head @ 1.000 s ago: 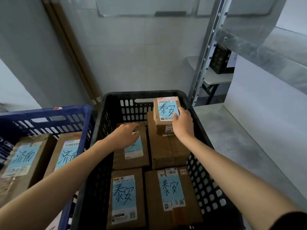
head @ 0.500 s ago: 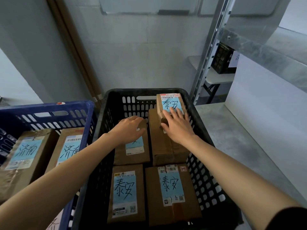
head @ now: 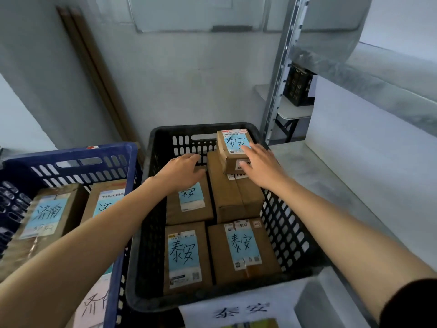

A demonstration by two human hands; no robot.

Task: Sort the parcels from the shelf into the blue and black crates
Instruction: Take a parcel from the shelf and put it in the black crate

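A black crate (head: 287,228) in front of me holds several brown cardboard parcels with blue handwritten labels. A small parcel (head: 230,147) lies on top of a larger parcel (head: 233,197) at the back right of the crate. My right hand (head: 262,169) lies flat with straight fingers against the small parcel's near right side. My left hand (head: 182,169) hovers with relaxed fingers over the back left parcel (head: 189,207) and holds nothing. The blue crate (head: 71,159) to the left holds two parcels (head: 47,214) with blue labels.
A metal shelf upright (head: 279,67) rises behind the black crate, with a grey shelf surface (head: 343,185) to the right. A small dark basket (head: 298,86) sits on a white table beyond. Paper signs (head: 238,311) hang on the crates' front sides. Wooden strips (head: 94,74) lean against the wall.
My right hand set the small parcel down flat on the larger one, let go and opened beside it. My left hand moved slightly further back over the rear left parcel.
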